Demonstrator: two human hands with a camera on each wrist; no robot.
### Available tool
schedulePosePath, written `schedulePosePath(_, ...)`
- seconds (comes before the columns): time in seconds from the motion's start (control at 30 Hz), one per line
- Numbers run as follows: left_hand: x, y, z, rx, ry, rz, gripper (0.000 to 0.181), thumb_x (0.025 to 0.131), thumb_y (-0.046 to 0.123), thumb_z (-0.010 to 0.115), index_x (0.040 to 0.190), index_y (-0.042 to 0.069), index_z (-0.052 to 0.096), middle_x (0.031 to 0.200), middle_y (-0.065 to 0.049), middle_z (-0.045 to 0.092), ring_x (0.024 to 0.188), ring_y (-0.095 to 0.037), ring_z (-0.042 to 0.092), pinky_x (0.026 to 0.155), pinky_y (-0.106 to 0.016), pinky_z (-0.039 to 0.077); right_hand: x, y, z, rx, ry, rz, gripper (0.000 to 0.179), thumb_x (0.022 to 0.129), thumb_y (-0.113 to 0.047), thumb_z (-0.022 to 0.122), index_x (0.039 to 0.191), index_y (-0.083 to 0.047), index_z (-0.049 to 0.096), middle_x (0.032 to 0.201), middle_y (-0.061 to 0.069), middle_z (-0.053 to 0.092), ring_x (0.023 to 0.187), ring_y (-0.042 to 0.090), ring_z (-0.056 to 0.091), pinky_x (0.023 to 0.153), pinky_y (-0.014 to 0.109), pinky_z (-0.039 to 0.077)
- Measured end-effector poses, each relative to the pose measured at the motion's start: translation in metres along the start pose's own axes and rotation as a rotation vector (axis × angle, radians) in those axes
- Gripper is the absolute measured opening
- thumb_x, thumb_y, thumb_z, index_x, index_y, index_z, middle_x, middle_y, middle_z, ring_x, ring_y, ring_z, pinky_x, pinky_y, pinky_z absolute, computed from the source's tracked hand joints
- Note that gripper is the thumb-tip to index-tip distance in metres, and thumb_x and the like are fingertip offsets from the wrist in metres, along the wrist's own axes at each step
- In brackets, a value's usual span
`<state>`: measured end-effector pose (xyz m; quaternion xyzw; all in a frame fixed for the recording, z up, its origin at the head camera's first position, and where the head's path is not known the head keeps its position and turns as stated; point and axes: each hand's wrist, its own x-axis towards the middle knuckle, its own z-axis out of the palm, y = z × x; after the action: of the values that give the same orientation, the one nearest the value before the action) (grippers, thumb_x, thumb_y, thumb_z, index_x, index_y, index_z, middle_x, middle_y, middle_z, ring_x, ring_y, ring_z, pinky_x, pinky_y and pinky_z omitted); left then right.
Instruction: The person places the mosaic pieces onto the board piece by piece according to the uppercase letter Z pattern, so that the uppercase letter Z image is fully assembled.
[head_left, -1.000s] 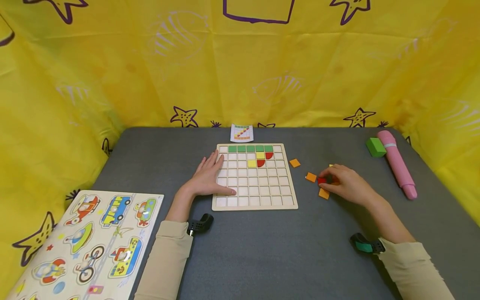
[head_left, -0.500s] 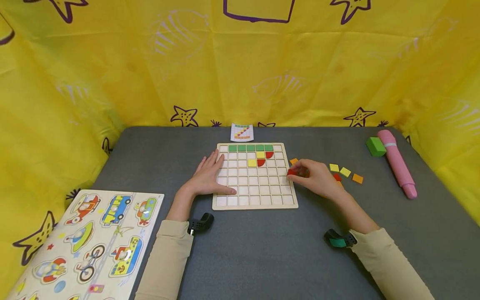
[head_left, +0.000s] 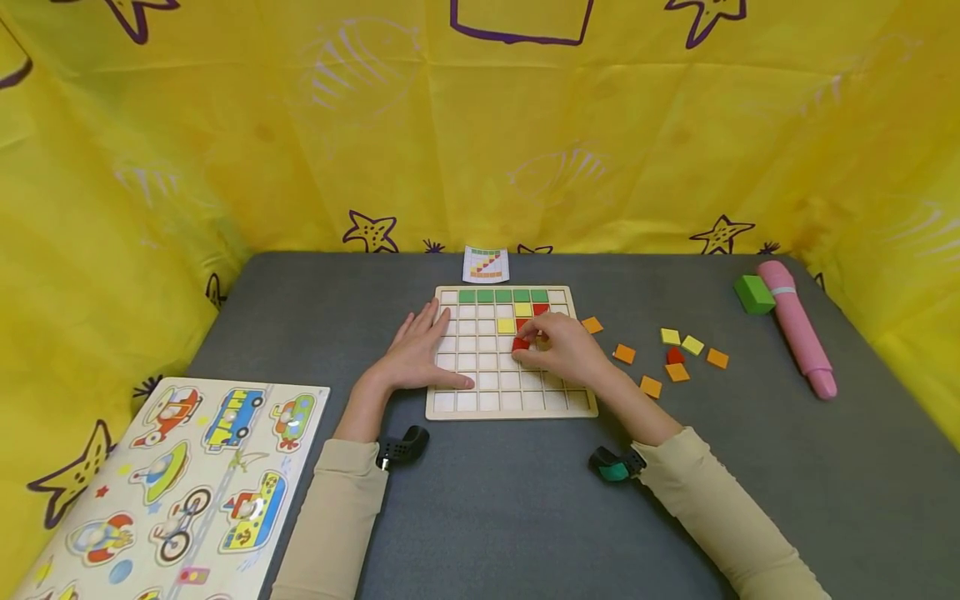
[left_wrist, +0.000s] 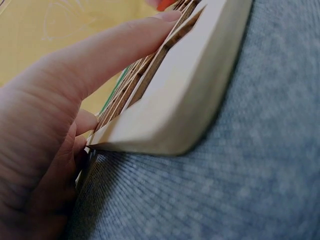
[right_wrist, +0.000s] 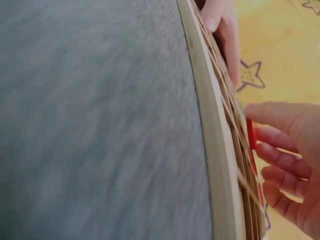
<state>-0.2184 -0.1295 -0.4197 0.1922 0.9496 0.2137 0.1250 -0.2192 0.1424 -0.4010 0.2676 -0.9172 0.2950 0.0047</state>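
Observation:
My right hand (head_left: 566, 348) pinches a red tile (head_left: 520, 344) between thumb and fingertips, right over the grid of a wooden board (head_left: 480, 403). In the right wrist view the red tile (right_wrist: 251, 134) is close to the board's surface. My left hand (head_left: 411, 357) rests with spread fingers on the board's left edge, thumb lying across the lower squares. Green tiles (head_left: 504, 297) fill several squares of the top row. Two yellow tiles (head_left: 506, 326) sit stepwise below them, beside red pieces partly covered by my right hand.
Loose orange tiles (head_left: 624, 354), yellow tiles (head_left: 671, 336) and a red piece (head_left: 676, 356) lie right of the board. A pattern card (head_left: 486, 265) is behind it. Farther right are a green block (head_left: 753, 295) and a pink cylinder (head_left: 797, 329); a picture puzzle (head_left: 187, 483) lies at left.
My right hand has picked up the red tile from among the loose pieces and carried it left over the board. The left hand has stayed in place.

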Motion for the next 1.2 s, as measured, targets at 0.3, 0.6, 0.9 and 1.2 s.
schedulePosePath(0.3,0.001,0.000,0.001,-0.014,0.001,0.004,0.125,0.070,0.070,0.071,0.156,0.005,0.008,0.162,-0.013,-0.011,0.148,-0.022,-0.009,0.117,-0.043,-0.006,0.015,-0.007,0.009,0.030,-0.019,-0.027,0.018,0.085,-0.018,0.077,0.100,-0.008,0.072,0.091,0.003,0.066,0.082,0.018,0.056,0.075,0.032,0.047)
schedulePosePath(0.6,0.000,0.000,0.000,-0.034,0.003,0.000,0.123,0.071,0.068,0.072,0.157,0.007,0.009,0.162,-0.012,-0.009,0.148,-0.021,-0.009,0.117,-0.042,-0.006,0.013,-0.006,0.009,0.060,0.016,0.029,0.019,0.086,-0.013,0.075,0.103,-0.006,0.072,0.094,0.004,0.068,0.081,0.019,0.056,0.074,0.033,0.048)
schedulePosePath(0.9,0.000,0.002,0.000,-0.041,0.006,0.002,0.124,0.069,0.068,0.073,0.157,0.007,0.009,0.163,-0.011,-0.009,0.149,-0.021,-0.008,0.117,-0.042,-0.006,0.008,-0.005,0.007,0.095,0.028,0.042,0.016,0.088,-0.010,0.071,0.103,-0.006,0.071,0.089,0.001,0.067,0.080,0.016,0.058,0.074,0.033,0.049)
schedulePosePath(1.2,-0.001,0.001,-0.001,-0.035,0.008,0.000,0.125,0.069,0.069,0.073,0.157,0.007,0.009,0.162,-0.012,-0.010,0.148,-0.021,-0.008,0.117,-0.042,-0.006,-0.011,0.005,-0.012,0.168,0.067,0.104,0.014,0.092,-0.013,0.067,0.103,-0.007,0.073,0.096,0.003,0.069,0.086,0.020,0.060,0.078,0.036,0.051)
